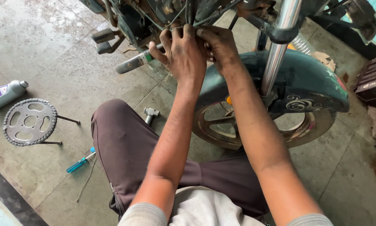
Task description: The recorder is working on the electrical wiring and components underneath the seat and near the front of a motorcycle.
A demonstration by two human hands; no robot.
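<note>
A motorcycle stands in front of me, its front wheel under a dark green mudguard and its chrome fork tube rising to the right. Both hands reach up to a bunch of black cables near the engine. My left hand is closed around the cables, fingers curled over them. My right hand pinches the same cables just to the right, touching the left hand. What the fingertips hold beyond the cables is hidden.
On the concrete floor at the left lie a sprocket with its chain, a grey oil bottle, a blue-handled screwdriver and a metal tool. A footpeg sticks out at the top. My bent knee fills the middle.
</note>
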